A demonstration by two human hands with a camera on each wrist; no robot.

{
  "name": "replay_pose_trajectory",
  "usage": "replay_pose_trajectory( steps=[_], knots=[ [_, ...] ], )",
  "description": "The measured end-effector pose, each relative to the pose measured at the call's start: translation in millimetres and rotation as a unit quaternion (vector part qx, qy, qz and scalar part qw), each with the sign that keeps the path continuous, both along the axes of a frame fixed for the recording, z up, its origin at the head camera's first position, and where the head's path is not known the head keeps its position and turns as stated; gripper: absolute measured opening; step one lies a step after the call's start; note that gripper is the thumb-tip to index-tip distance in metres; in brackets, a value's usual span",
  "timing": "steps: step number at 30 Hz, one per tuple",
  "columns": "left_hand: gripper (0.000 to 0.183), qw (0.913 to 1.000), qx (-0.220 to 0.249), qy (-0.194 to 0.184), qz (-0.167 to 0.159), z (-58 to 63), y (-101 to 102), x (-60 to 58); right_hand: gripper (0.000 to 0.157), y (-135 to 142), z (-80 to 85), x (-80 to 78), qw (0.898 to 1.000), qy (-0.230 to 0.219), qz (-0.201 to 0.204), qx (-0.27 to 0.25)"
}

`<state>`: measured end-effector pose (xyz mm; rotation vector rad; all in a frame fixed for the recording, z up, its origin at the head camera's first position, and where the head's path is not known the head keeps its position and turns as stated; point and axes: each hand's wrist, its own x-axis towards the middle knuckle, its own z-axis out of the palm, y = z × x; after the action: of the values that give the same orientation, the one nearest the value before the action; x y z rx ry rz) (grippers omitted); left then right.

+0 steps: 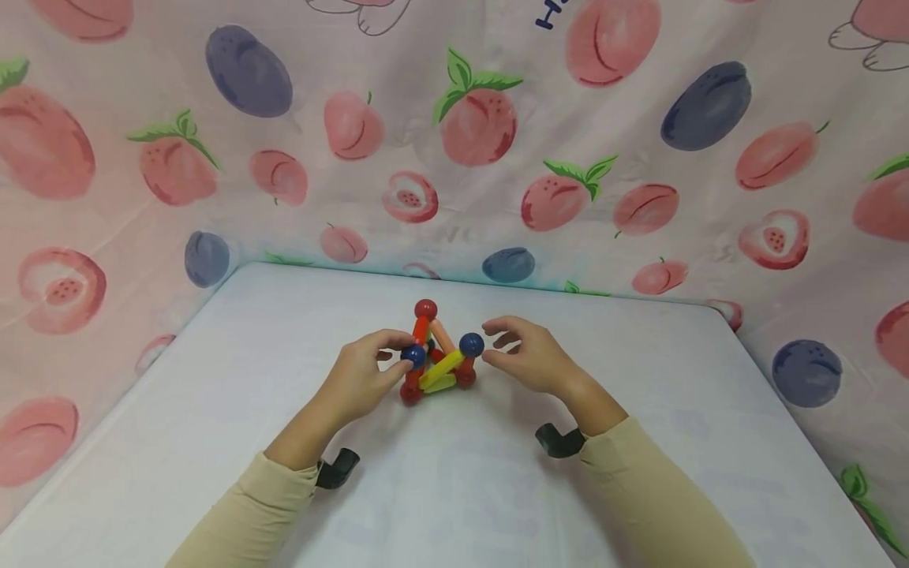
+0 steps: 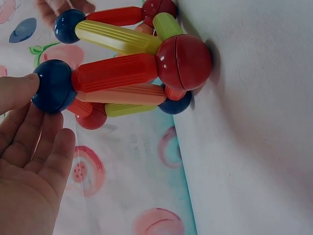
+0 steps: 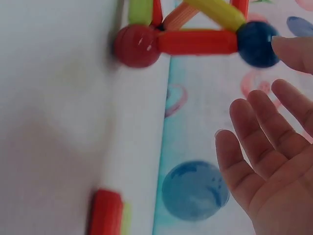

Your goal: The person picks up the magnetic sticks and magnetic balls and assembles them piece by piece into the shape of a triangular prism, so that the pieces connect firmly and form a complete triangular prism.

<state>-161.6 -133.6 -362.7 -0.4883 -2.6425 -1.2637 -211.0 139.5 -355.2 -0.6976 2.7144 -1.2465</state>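
Note:
A frame of ribbed toy rods joined by red and blue balls stands on the table in front of me. My left hand [image 1: 358,375] pinches the near-left upper blue ball [image 2: 55,87] between thumb and fingers. Under that ball a red rod [image 2: 117,72] runs down to a red ball [image 2: 185,62] on the tabletop. A yellow rod [image 1: 442,369] slants up to the other blue ball [image 1: 472,345]. Beside this second ball is my right hand [image 3: 279,161], its fingers spread and relaxed, the thumb tip right at the ball. At the back, a red ball [image 1: 425,309] tops another red rod.
The white tabletop [image 1: 454,489] surrounds the frame. In the right wrist view, a loose red rod [image 3: 106,213] lies beside a yellow-green piece [image 3: 126,218]. A fruit-print cloth [image 1: 454,213] hangs behind the table. Black curved pieces [image 1: 559,440] sit at both wrists.

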Motion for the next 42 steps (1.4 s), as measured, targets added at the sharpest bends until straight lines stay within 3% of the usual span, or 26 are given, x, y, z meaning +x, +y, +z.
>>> replay_pose_trajectory(
  steps=[11, 19, 31, 42],
  knots=[
    [0.032, 1.0000, -0.002, -0.006, -0.001, 0.8, -0.5, 0.1, 0.040, 42.5, -28.2, -3.7, 0.997, -0.031, -0.041, 0.049],
    [0.033, 0.9998, -0.005, -0.019, 0.000, 1.3, -1.1, 0.0, 0.035, 64.1, -37.2, -2.1, 0.994, -0.045, -0.058, 0.080],
    [0.032, 0.9998, 0.001, -0.018, -0.008, 0.6, -2.1, -1.3, 0.026, 70.2, -40.2, -1.8, 0.990, -0.056, -0.050, 0.117],
    [0.031, 0.9999, 0.002, -0.013, -0.010, -0.1, -2.2, -1.6, 0.027, 68.6, -44.3, 0.9, 0.981, -0.102, -0.044, 0.157]
  ],
)
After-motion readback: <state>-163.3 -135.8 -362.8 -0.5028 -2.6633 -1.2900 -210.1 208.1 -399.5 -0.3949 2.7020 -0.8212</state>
